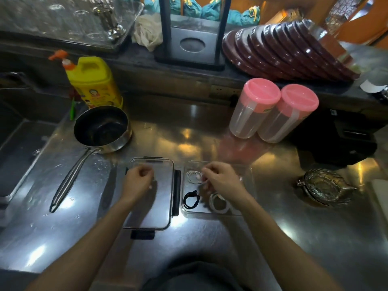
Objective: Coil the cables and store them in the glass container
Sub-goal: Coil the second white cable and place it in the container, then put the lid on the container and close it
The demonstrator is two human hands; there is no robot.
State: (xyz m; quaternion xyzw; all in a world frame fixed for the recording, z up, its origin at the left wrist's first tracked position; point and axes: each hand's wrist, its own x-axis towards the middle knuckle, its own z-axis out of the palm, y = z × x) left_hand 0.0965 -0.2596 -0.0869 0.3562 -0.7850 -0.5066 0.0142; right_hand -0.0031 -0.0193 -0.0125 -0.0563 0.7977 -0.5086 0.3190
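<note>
A clear glass container (249, 175) sits on the steel counter in front of me. Inside it lie a coiled white cable (194, 177) at the far left, a coiled black cable (191, 199) at the near left and another white coil (219, 204) near the front. My right hand (220, 179) hovers over the container with fingers curled; a bit of white cable seems pinched at its fingertips, blurred. To the left lies the container's clear lid (161, 206) with dark clips. My left hand (137, 181) rests over the lid, fingers curled, nothing clearly in it.
A steel saucepan (102, 131) with a long handle stands at the left beside a sink. A yellow soap jug (94, 82) is behind it. Two pink-lidded plastic jars (273, 112) stand at the back right. A glass leaf-shaped dish (325, 185) lies at the right.
</note>
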